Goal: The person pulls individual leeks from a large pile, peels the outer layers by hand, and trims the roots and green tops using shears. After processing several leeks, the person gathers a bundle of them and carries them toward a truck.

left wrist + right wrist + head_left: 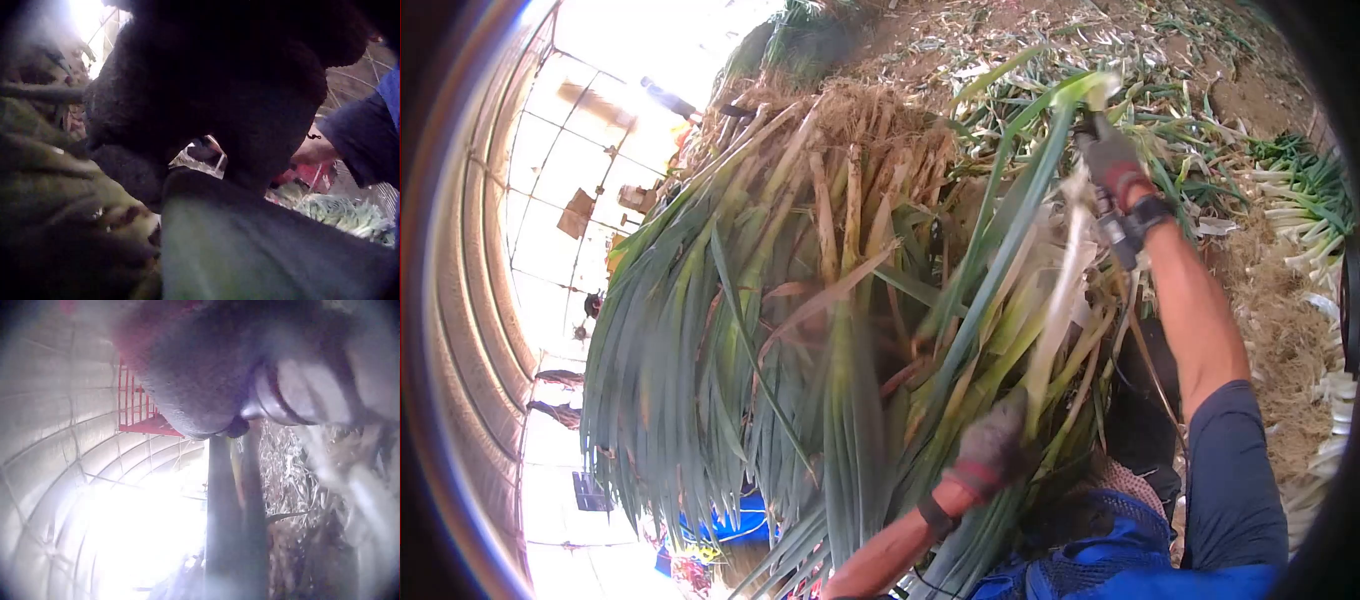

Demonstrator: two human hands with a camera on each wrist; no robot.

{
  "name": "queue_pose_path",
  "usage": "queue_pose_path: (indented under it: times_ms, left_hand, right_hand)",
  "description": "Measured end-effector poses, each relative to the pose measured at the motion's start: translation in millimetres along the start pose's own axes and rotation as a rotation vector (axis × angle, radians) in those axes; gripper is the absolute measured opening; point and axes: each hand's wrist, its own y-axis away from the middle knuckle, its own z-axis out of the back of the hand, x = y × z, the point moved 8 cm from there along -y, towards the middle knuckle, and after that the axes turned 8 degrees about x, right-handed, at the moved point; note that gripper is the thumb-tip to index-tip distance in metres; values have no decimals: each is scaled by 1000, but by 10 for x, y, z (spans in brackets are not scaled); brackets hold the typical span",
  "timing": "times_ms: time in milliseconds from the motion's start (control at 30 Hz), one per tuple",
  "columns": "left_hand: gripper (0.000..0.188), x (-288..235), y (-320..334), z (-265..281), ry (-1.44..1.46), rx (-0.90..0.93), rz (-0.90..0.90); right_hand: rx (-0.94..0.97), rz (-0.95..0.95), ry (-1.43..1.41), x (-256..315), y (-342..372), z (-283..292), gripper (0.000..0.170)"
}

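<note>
My left hand (992, 445), in a dark glove with a red cuff, grips a leek (1060, 310) around its green part. The leek's pale, blurred stem slants up toward the other hand. In the left wrist view the dark glove (206, 94) curls above a broad green leaf (231, 231). Higher up, my gloved right hand (1115, 165) pinches a long green leaf (1040, 170) near its pale end. That leaf hangs below the glove in the right wrist view, where a shiny metallic ring shape (275, 397) shows by the fingers; I cannot tell what it belongs to.
A big heap of leeks (730, 330), roots up and leaves hanging, fills the left and middle. Leaf scraps (1200, 110) litter the ground behind. Trimmed leeks (1310, 215) lie along the right edge. A thin cable (1155, 360) hangs below the right wrist.
</note>
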Motion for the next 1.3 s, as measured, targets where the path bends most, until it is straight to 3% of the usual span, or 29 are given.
queue_pose_path:
  times_ms: [100,167,200,300,333,367,433,467,533,567,667,767,867,967,1067,1167,1300]
  left_hand:
    - [79,37,-384,552,2,-161,33]
    - [71,75,-514,823,-68,-371,-111]
    - [68,106,-526,963,-105,-474,-176]
    - [52,367,-421,1577,-302,-496,20]
    - [47,363,-185,1892,-131,-619,89]
    - [44,535,-48,2047,-317,-715,184]
    - [45,836,160,2179,-447,-767,183]
    - [45,923,235,2168,-511,-787,183]
    - [48,1212,237,2053,-434,-670,369]
    - [49,1336,252,2001,-392,-611,460]
    - [50,1352,220,2010,-359,-581,510]
    - [53,1473,82,1992,-257,-372,638]
    - [56,1320,97,2036,-179,-409,671]
    - [58,1490,79,1995,-188,-393,683]
    - [57,1523,63,1974,-204,-393,664]
    - [57,1516,94,1999,-125,-423,681]
    - [58,1515,67,2002,-167,-377,729]
  right_hand:
    - [250,192,463,-495,43,-137,43]
    - [492,377,178,-410,668,-422,49]
    - [572,303,144,-503,946,-542,53]
    - [697,166,10,-458,1654,-728,60]
    - [719,138,-35,-353,1814,-748,62]
    - [761,132,-35,-228,1948,-768,61]
    - [837,119,-36,-9,2162,-836,59]
    - [832,232,-71,105,2268,-913,59]
    - [815,461,-135,379,2441,-1052,60]
    - [823,387,-84,467,2426,-1070,60]
    - [910,326,-384,647,2475,-1360,61]
    - [953,428,-71,815,2689,-1571,61]
    - [1031,267,-261,683,2719,-1812,55]
    - [887,472,-203,773,2874,-1840,47]
    - [876,314,-273,834,2580,-2010,46]
    - [737,442,-301,941,2267,-2050,47]
    - [636,435,-206,1069,1862,-2108,47]
